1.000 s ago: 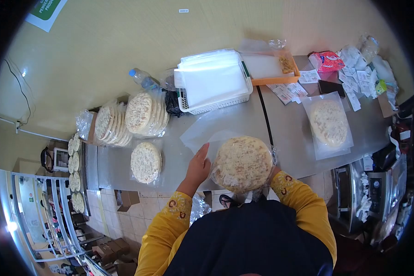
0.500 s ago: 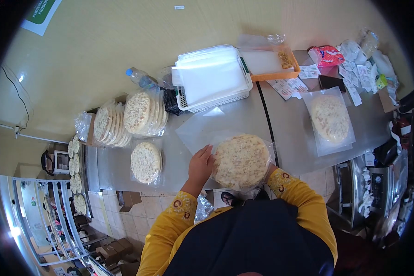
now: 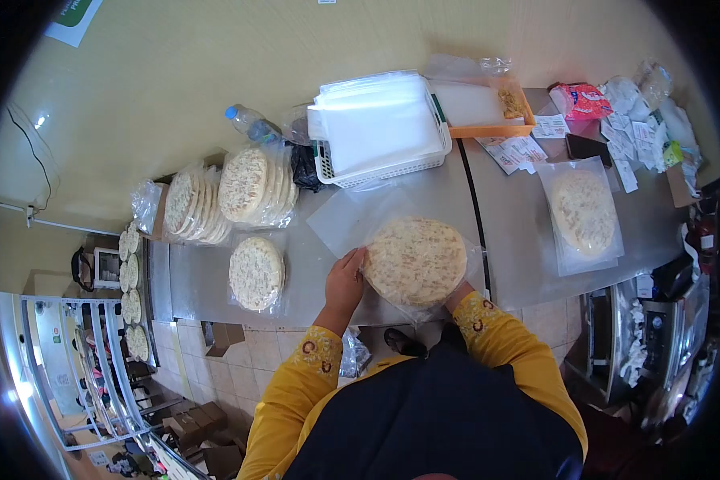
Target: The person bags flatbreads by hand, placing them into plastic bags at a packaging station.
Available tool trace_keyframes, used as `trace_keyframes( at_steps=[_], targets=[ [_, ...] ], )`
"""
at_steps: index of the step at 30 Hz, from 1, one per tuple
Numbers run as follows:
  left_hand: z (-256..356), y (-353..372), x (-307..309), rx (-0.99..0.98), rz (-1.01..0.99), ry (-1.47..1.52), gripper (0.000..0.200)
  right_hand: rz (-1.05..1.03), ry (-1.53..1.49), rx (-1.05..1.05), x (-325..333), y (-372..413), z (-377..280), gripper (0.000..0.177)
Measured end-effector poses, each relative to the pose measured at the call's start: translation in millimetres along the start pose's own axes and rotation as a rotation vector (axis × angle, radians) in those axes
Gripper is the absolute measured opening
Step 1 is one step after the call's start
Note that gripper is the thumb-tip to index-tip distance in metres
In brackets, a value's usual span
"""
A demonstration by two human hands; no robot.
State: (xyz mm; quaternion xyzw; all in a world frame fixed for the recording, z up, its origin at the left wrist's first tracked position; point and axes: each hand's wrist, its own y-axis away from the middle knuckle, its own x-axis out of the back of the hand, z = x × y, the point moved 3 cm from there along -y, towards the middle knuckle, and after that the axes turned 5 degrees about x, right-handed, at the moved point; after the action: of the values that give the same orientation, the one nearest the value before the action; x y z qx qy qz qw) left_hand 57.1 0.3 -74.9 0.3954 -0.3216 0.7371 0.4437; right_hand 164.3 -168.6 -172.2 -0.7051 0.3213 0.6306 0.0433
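Note:
A round, flat pizza [image 3: 418, 262] with a pale, speckled topping, in a clear plastic bag, is held level at the table's front edge. My left hand [image 3: 346, 282] grips its left edge, fingertips at the bag. Under the right edge is my right hand [image 3: 458, 297], its fingers hidden beneath the pizza. A translucent plastic sheet [image 3: 336, 220] lies on the table just behind. To the left lies another bagged pizza [image 3: 256, 274], flat on the table.
Bagged pizzas stand on edge in a row [image 3: 252, 188] at back left. A white basket [image 3: 384, 172] holds plastic sheets, beside an orange tray [image 3: 492, 130]. Another bagged pizza [image 3: 584, 212], a phone [image 3: 588, 149] and paper slips [image 3: 550, 126] lie at right.
The pizza and both hands have moved slightly away from my body, over the table edge. The view has shifted a little. Both hands keep their places at the pizza's edges.

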Motion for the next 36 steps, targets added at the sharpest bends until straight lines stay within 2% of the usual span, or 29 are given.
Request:
trace_keyframes(
  at_steps=[3,6,9,10,12,18,24,26,30,33,36],
  targets=[
    [7.8,-1.6,2.2,-0.022,0.067,0.067,0.038,0.004,-0.042,0.017,-0.1,-7.8,3.3,0.068],
    [2.6,-0.3,-2.2,0.124,0.125,0.183,0.024,0.011,-0.096,0.048,0.6,-17.2,6.9,0.068],
    [-9.6,-0.7,-4.6,0.329,0.049,0.138,0.009,0.012,-0.158,0.085,0.8,-28.4,10.7,0.068],
    [-11.5,-0.8,-4.2,0.306,0.015,0.084,0.008,0.014,-0.186,0.103,0.8,-32.3,11.6,0.069],
    [-12.9,0.3,-3.3,0.26,-0.053,-0.023,0.011,0.019,-0.243,0.141,1.5,-42.3,13.8,0.069],
    [10.9,16.5,-13.5,0.147,-0.071,0.055,0.014,0.021,-0.377,0.253,6.6,-65.5,21.8,0.07],
    [46.8,27.0,-21.8,0.177,-0.095,0.246,0.014,0.061,-0.521,0.357,23.4,-95.0,35.9,0.071],
    [51.5,25.4,-18.7,0.24,-0.129,0.269,0.015,0.043,-0.532,0.361,25.4,-96.5,35.3,0.071],
    [40.8,26.4,-17.4,0.295,-0.096,0.328,0.017,-0.105,-0.324,0.268,-55.0,-38.5,-2.9,0.076],
    [56.3,28.8,-18.1,0.232,-0.117,0.326,0.018,-0.053,-0.294,0.277,-63.5,-34.5,-4.6,0.08],
    [76.0,27.4,-16.8,0.14,-0.119,0.308,0.018,-0.156,-0.373,0.299,-56.1,-46.2,3.5,0.082]
  ],
)
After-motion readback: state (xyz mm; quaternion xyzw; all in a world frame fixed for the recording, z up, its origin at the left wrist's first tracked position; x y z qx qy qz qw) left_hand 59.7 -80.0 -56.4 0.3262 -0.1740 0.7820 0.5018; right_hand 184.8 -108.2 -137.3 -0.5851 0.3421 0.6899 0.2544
